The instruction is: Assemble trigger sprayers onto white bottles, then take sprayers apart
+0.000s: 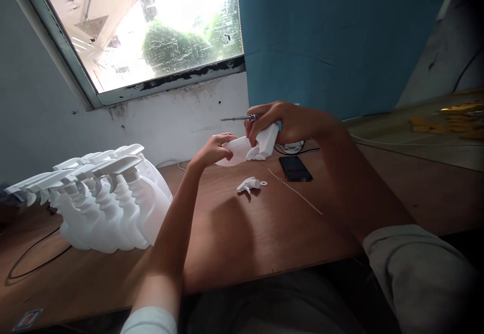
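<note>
My left hand (pixel 214 150) is closed on the rounded end of a white plastic spray bottle (pixel 245 148), held above the wooden table (pixel 234 238). My right hand (pixel 282 121) grips the bottle's other end and also holds a thin screwdriver (pixel 236 119), whose metal shaft points left. On the table just below lie a white trigger sprayer head (pixel 247 185), a small white ring (pixel 263 183) and a thin white dip tube (pixel 295 191).
A cluster of several white spray bottles (pixel 109 200) with trigger heads stands on the table at the left. A black phone (pixel 295 168) lies right of the loose parts. A black cable (pixel 32 258) loops at the left. Window and blue panel stand behind; yellow items (pixel 454 120) at far right.
</note>
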